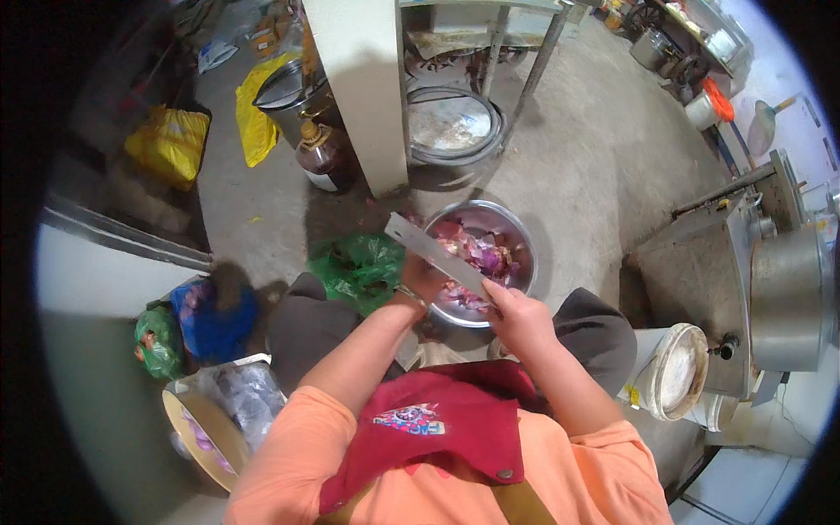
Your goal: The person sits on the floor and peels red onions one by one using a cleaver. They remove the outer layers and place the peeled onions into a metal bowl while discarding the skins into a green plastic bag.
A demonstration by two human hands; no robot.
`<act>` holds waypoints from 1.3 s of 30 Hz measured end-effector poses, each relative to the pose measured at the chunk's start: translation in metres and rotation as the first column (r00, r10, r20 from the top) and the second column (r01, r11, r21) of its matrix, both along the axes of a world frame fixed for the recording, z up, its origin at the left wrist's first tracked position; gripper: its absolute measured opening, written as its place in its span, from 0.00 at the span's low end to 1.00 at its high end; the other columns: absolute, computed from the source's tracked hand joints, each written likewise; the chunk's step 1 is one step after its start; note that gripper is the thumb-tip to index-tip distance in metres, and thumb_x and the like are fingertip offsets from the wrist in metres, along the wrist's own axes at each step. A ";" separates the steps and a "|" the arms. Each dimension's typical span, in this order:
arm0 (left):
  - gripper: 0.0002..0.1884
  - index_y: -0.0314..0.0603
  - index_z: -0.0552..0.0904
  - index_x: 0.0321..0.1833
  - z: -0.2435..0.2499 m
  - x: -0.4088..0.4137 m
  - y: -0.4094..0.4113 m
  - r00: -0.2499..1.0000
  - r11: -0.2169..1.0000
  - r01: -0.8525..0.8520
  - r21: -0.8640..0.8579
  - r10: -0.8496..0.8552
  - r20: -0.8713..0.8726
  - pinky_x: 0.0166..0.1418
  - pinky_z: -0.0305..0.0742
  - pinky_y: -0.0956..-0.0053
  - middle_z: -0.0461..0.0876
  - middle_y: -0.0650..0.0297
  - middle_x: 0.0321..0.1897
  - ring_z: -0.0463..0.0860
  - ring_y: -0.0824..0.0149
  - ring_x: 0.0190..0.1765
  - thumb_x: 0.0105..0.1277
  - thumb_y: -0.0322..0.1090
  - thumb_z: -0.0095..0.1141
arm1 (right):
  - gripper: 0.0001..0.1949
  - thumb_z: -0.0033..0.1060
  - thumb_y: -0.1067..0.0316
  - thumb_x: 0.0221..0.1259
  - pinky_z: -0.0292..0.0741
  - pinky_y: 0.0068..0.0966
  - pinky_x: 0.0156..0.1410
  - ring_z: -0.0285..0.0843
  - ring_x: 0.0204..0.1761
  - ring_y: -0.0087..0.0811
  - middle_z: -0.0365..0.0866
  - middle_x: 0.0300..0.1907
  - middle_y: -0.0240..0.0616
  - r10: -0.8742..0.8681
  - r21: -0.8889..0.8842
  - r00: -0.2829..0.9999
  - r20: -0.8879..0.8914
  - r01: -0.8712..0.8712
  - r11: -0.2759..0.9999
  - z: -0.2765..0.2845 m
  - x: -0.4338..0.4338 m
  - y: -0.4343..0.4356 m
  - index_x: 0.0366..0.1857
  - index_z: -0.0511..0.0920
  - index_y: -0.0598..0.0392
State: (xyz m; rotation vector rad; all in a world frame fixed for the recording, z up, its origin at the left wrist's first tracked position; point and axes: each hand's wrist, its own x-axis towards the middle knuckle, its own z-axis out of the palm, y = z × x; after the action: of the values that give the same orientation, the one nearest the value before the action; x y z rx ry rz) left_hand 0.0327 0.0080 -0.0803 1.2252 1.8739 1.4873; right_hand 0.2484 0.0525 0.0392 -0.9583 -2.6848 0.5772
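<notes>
My right hand (522, 321) grips the handle of a cleaver (443, 254), whose long metal blade points up and to the left. Partly covered by that blade, my left hand (422, 281) is beside the left rim of a stainless steel bowl (533, 262); its fingers are hidden. Purple and reddish onion pieces and skins (492, 262) lie in the bowl, which stands on the floor between my knees. Just left of it a green plastic bag (357, 272) is spread open on the floor.
A pale pillar (361, 85) rises ahead, with a large dark bottle (321, 157) and a metal pot (289, 98) beside it. A coiled hose (495, 131) lies beyond the bowl. Lidded white buckets (676, 374) and a metal appliance (695, 262) flank my right; a tub (216, 426) and bags, my left.
</notes>
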 end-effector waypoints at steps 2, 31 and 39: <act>0.22 0.38 0.79 0.49 0.022 0.005 0.008 0.916 0.996 0.019 -0.084 0.017 0.401 0.58 0.78 0.65 0.85 0.60 0.43 0.84 0.62 0.49 0.54 0.38 0.71 | 0.22 0.66 0.66 0.54 0.81 0.42 0.39 0.84 0.34 0.48 0.84 0.35 0.44 -0.006 0.012 0.999 -0.048 0.006 1.000 -0.018 -0.002 0.004 0.56 0.79 0.44; 0.28 0.42 0.68 0.68 0.076 -0.002 -0.013 0.327 0.960 0.227 0.165 -0.235 0.915 0.66 0.76 0.58 0.77 0.58 0.59 0.79 0.58 0.61 0.65 0.34 0.62 | 0.20 0.64 0.76 0.64 0.78 0.22 0.54 0.81 0.48 0.24 0.84 0.49 0.36 -0.579 -0.668 0.680 -0.450 0.174 0.724 -0.049 -0.035 0.043 0.60 0.74 0.60; 0.27 0.39 0.70 0.64 0.063 -0.001 -0.012 0.684 0.954 0.292 -0.067 -0.160 0.711 0.45 0.82 0.74 0.80 0.60 0.53 0.82 0.69 0.50 0.65 0.37 0.68 | 0.28 0.68 0.70 0.59 0.76 0.26 0.58 0.82 0.50 0.27 0.85 0.50 0.39 -0.509 -0.688 0.758 -0.409 0.111 0.717 -0.044 -0.036 0.040 0.66 0.74 0.53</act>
State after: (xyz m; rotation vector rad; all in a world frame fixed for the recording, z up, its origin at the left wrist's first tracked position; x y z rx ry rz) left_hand 0.0317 -0.0040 -0.0178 0.6263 1.2407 1.3454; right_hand 0.2126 0.0928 -0.0048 -1.1358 -1.7114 1.4695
